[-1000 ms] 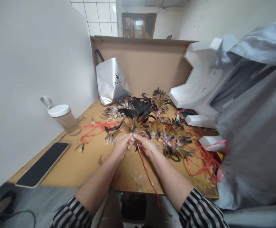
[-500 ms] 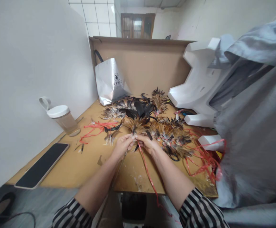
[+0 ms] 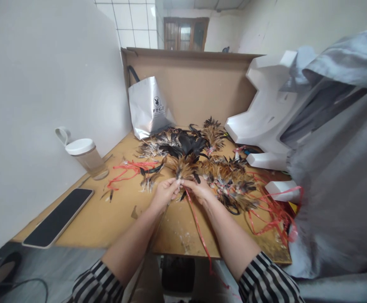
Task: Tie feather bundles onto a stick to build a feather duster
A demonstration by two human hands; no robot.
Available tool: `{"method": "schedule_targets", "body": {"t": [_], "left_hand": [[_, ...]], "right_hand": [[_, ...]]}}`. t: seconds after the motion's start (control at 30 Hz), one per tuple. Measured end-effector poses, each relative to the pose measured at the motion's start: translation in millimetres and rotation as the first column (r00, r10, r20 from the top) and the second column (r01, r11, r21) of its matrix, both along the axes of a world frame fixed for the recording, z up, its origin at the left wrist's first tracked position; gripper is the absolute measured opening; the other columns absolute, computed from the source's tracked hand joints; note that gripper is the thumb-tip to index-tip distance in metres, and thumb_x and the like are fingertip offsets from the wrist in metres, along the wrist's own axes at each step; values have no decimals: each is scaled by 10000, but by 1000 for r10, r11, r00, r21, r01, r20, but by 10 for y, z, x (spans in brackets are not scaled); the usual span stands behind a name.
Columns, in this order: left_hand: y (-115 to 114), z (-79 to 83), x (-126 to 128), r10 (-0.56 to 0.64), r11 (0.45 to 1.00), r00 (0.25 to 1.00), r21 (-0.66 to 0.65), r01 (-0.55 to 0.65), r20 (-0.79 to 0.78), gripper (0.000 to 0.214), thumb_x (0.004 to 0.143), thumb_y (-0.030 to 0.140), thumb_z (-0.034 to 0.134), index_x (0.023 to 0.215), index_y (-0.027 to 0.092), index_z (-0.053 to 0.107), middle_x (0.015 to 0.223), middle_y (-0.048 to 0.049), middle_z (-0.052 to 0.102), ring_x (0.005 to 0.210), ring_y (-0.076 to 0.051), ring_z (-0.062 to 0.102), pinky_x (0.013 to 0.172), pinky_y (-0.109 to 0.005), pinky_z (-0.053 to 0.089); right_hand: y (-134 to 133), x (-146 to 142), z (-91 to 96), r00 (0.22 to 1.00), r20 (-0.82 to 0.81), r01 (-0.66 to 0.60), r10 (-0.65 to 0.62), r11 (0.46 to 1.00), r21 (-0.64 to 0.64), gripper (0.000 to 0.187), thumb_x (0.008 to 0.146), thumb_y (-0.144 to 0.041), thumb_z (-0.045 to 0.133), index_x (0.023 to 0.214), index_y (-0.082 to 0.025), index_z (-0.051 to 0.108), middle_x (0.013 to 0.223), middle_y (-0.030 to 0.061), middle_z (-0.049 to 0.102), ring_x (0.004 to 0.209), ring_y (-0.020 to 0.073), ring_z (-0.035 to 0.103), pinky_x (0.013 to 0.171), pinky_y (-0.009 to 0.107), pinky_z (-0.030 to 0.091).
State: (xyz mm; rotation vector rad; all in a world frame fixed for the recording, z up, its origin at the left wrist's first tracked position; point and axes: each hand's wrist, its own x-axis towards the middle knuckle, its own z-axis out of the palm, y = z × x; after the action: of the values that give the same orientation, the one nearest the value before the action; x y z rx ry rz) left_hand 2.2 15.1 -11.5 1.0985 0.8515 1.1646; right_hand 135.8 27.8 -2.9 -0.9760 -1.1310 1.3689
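My left hand (image 3: 164,192) and my right hand (image 3: 199,190) meet over the wooden table (image 3: 107,214), both pinched on the base of a small bundle of brown feathers (image 3: 183,167). A red plastic string (image 3: 199,227) hangs from between the fingers and trails off the table's near edge. A big pile of brown and black feathers (image 3: 215,168) lies just beyond the hands. Both forearms are bare, with striped sleeves at the elbows.
A phone (image 3: 59,216) lies near the left front edge, and a lidded plastic cup (image 3: 85,156) stands by the white wall. A silver bag (image 3: 148,107) leans on a cardboard back panel. White foam pieces (image 3: 265,113), red string tangles (image 3: 272,210) and grey cloth (image 3: 341,168) fill the right.
The hands stay pinched together on the feather bundle. They shifted only slightly, and the view swayed a little.
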Motion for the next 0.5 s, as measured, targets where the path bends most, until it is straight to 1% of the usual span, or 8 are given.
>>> {"method": "schedule_targets", "body": {"t": [0.07,0.13,0.2,0.27,0.33,0.4,0.5], "left_hand": [[15,-12,1,3,1000,1000,-6,-3,16,335,681,441,654,729,114,597,471,56,417,360,-13,263,358,-168,143],[24,-9,2,15,1000,999,-12,-15,37,346,658,439,674,739,112,594,521,39,463,373,-11,279,357,-166,140],[25,2,3,25,1000,999,-15,-24,48,360,638,441,687,743,110,592,554,29,487,380,-10,289,357,-164,134],[22,14,1,28,1000,998,-12,-27,54,363,635,443,687,738,109,587,541,36,473,379,-12,284,357,-163,130],[20,22,-1,34,999,998,-10,-33,58,358,639,442,681,726,110,578,516,46,453,376,-13,278,357,-160,132],[21,26,-4,46,999,997,-13,-45,60,352,643,440,676,712,112,569,496,52,443,372,-15,276,356,-159,136],[26,24,-6,49,999,997,-13,-49,53,339,657,438,662,690,117,557,450,64,411,356,-18,262,355,-162,138]], "right_hand": [[3,-11,-18,1000,-22,2,-2,999,-35,212,540,-295,753,596,-134,627,565,-8,602,501,89,485,498,216,351],[5,-24,-36,997,-72,-23,16,995,-93,229,544,-307,752,580,-134,606,517,-27,560,452,67,428,457,203,312],[2,-46,-49,992,-120,-49,35,992,-120,250,546,-321,750,552,-136,583,480,-40,523,425,55,385,434,195,277],[-6,-75,-53,990,-139,-33,17,993,-111,260,543,-329,753,540,-138,577,480,-37,530,422,54,381,433,196,270],[-19,-112,-43,990,-136,24,-35,996,-84,256,544,-333,752,539,-141,583,502,-23,563,429,61,399,445,205,281],[-34,-152,-25,987,-133,89,-94,995,-44,240,544,-323,749,534,-146,588,515,-12,586,448,75,431,467,217,305],[-49,-203,1,981,-149,128,-127,992,-5,194,531,-285,743,552,-152,603,541,-9,607,492,98,484,513,232,345]]}}
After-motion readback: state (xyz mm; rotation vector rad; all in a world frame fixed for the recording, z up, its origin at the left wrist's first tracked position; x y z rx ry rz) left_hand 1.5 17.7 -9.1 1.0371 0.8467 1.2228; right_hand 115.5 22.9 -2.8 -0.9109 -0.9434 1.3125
